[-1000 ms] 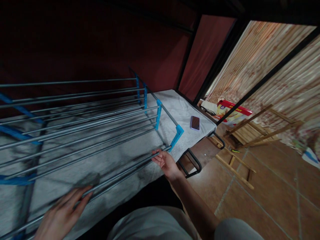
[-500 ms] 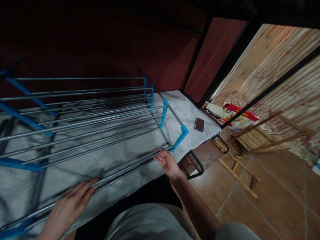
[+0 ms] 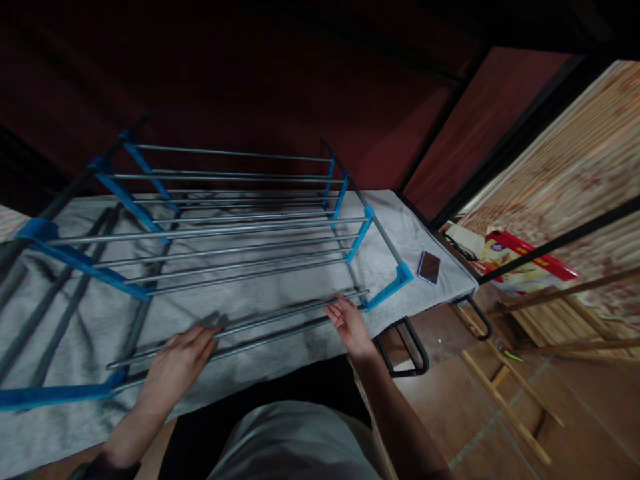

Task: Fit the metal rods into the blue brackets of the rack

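Observation:
A shoe-rack-like frame of grey metal tubes and blue plastic brackets (image 3: 387, 293) lies on a pale cloth. Along its near side, my left hand (image 3: 183, 357) is closed over a loose metal tube (image 3: 273, 320) toward its left end. Near the other end, my right hand (image 3: 349, 323) pinches the same tube between thumb and fingers. Both tube ends show free of the brackets. Just below it, a second tube (image 3: 270, 341) runs between the near left bracket (image 3: 60, 397) and the near right one, partly hidden by my hands.
A phone (image 3: 429, 267) rests on the cloth (image 3: 380, 207) at the right. Beyond the table edge are a black metal loop (image 3: 425, 360), a wooden frame piece (image 3: 505, 403) on the tiled floor, and a red and yellow package (image 3: 530, 260). A dark red wall stands behind.
The view has swung left, so more of the rack's left side shows. The held tube has come away from the brackets at its ends; both hands keep hold of it.

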Demonstrator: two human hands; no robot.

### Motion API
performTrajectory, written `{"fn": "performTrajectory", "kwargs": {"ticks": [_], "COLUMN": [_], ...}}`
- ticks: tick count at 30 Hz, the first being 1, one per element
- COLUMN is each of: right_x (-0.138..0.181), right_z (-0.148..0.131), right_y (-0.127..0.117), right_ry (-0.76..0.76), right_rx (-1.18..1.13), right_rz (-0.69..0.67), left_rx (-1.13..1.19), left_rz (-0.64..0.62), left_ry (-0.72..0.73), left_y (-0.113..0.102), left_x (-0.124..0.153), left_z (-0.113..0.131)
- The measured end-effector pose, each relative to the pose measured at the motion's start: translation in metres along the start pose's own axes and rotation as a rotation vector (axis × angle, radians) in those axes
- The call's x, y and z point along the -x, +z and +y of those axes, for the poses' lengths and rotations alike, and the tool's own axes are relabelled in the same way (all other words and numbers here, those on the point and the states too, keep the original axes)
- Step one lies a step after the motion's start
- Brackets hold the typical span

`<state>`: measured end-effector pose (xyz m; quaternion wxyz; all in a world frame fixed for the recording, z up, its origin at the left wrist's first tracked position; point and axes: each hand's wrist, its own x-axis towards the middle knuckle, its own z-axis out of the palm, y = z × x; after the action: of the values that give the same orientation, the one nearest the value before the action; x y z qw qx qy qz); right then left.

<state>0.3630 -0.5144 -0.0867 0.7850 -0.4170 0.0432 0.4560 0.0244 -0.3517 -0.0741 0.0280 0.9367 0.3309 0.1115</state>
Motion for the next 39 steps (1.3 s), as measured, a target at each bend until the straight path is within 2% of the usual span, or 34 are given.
{"fn": "performTrajectory", "kwargs": {"ticks": [7,10,13,15,18,21,24,28,31,34,36,39], "right_x": [-0.006,-0.009,-0.019,-0.028,-0.037,-0.039,-0.043,-0.05,-0.051,-0.046,-0.039,-0.025], "right_z": [0.013,0.019,0.021,0.022,0.026,0.029,0.029,0.021,0.014,0.014,0.016,0.017], "right_y": [0.017,0.016,0.007,0.0,-0.008,-0.014,-0.017,-0.012,0.005,0.033,0.053,0.076], "right_ry": [0.044,0.039,0.009,-0.002,0.059,0.112,0.107,0.071,0.063,0.085,0.154,0.424], "right_rx": [0.067,0.102,0.204,0.239,0.232,0.222,0.24,0.244,0.239,0.189,0.149,0.192], "right_rz": [-0.117,-0.13,-0.155,-0.158,-0.147,-0.104,-0.081,-0.096,-0.1,-0.125,-0.182,-0.351], "left_rx": [0.055,0.08,0.216,0.457,1.069,1.648,1.872,1.94,1.895,1.823,1.756,1.59], "left_rz": [0.066,0.215,0.405,0.532,0.629,0.668,0.701,0.623,0.609,0.611,0.631,0.674], "left_ry": [-0.037,-0.12,-0.302,-0.514,-0.841,-0.973,-0.925,-0.754,-0.632,-0.5,-0.401,-0.262], "left_y": [-0.001,-0.013,-0.024,-0.026,-0.023,-0.023,-0.03,-0.041,-0.051,-0.063,-0.074,-0.095], "left_x": [-0.006,0.0,0.012,0.019,0.021,0.012,-0.006,-0.037,-0.06,-0.082,-0.094,-0.106], "left_z": [0.011,0.026,0.043,0.053,0.066,0.077,0.086,0.096,0.106,0.117,0.121,0.119]}}
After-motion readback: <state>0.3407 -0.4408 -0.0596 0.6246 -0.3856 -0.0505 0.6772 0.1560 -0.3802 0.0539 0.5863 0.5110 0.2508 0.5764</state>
